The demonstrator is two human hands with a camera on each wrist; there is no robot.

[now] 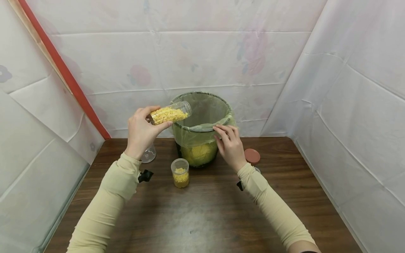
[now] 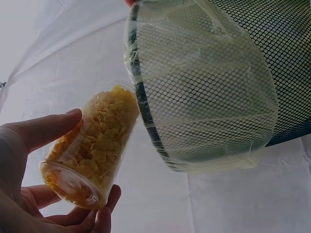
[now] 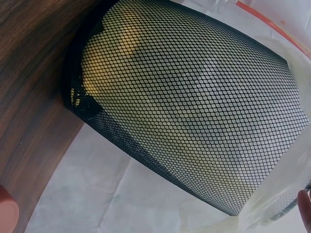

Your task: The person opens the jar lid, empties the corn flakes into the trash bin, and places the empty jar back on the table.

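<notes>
My left hand (image 1: 141, 131) grips a clear jar (image 1: 170, 113) of yellow flakes, thumb on one side and fingers curled under; the jar is tipped nearly level, its open mouth at the rim of the bin (image 1: 202, 102). My right hand (image 1: 230, 145) rests on the near rim, fingers bent over the folded edge of the pale green liner (image 1: 193, 135). The bin is black mesh, standing at the back of the table (image 1: 205, 218); yellow flakes show through its lower part. In front stands a small jar (image 1: 180, 172), partly filled with flakes. An empty jar (image 1: 148, 154) sits behind my left wrist. A brown lid (image 1: 252, 156) lies right of the bin.
</notes>
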